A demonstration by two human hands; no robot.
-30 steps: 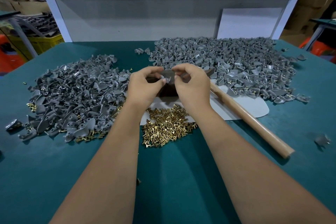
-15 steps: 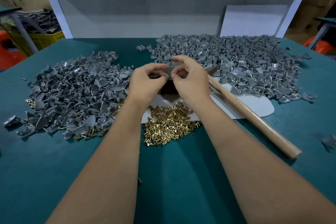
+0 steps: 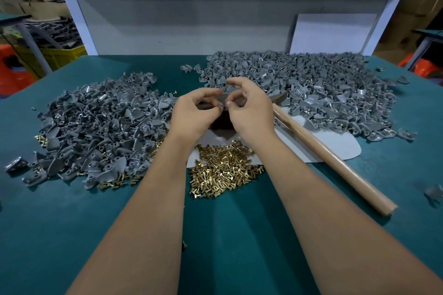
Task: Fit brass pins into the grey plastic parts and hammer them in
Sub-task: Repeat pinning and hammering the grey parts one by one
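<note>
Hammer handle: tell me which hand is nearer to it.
Right. The right hand sits just beside the hammer handle, close to its upper end; the left hand is farther off, beyond the right one.

1. Your two hands, left hand (image 3: 194,112) and right hand (image 3: 251,110), meet behind the pile of pins (image 3: 225,170).
2. One pile of parts (image 3: 96,127) lies left, another pile (image 3: 311,86) lies right.
3. The hammer handle (image 3: 335,163) lies right of your arms.
</note>
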